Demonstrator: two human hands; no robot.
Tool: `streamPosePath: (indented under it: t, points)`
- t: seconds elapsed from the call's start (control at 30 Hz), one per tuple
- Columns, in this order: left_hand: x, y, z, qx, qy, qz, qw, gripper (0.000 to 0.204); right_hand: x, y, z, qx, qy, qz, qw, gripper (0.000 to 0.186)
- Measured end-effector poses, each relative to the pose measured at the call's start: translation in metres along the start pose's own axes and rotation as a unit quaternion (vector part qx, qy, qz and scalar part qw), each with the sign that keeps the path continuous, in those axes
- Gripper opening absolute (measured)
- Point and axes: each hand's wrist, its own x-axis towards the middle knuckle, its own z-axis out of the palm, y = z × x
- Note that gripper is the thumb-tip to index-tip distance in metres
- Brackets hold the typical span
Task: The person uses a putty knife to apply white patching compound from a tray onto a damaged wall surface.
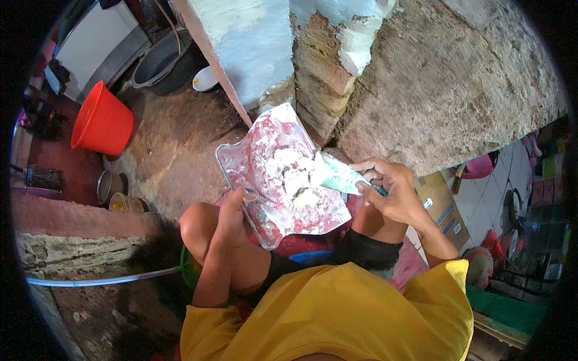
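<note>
My left hand point(233, 210) grips the near left edge of a red plastic tray point(235, 161), with the thumb on the rim and the other fingers mostly hidden beneath. The tray is smeared all over with white and lies above my bent knees. A lumpy heap of white putty point(292, 171) is in its middle. From the right, my right hand point(390, 188) is closed round the green handle of a putty knife point(338, 175). Its wide, white-smeared blade points left and touches the right side of the heap.
Ahead stands a wall corner with patchy white coating point(253, 48), beside rough bare concrete point(451, 78). Leftward are an orange-red bucket point(105, 120), a black tub point(159, 66) and a white dish point(205, 79). A pale hose point(108, 281) lies lower left; a cardboard box point(442, 201) is right.
</note>
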Motion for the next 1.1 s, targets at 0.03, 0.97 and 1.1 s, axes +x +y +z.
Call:
streamPosePath:
  t: [0.03,0.97,1.1]
  points:
    - [0.002,0.003,0.003,-0.008,0.010,-0.020,1.000,0.037,0.002,-0.006,-0.001,-0.042,0.020,-0.023,0.999,0.028]
    - [-0.002,0.021,-0.018,-0.166,-0.201,-0.026,0.965,0.046,0.025,-0.033,0.013,-0.354,0.135,-0.375,0.846,0.042]
    - [-0.005,0.022,-0.009,-0.217,-0.199,-0.023,0.955,0.048,0.023,-0.023,0.018,-0.385,0.140,-0.391,0.824,0.045]
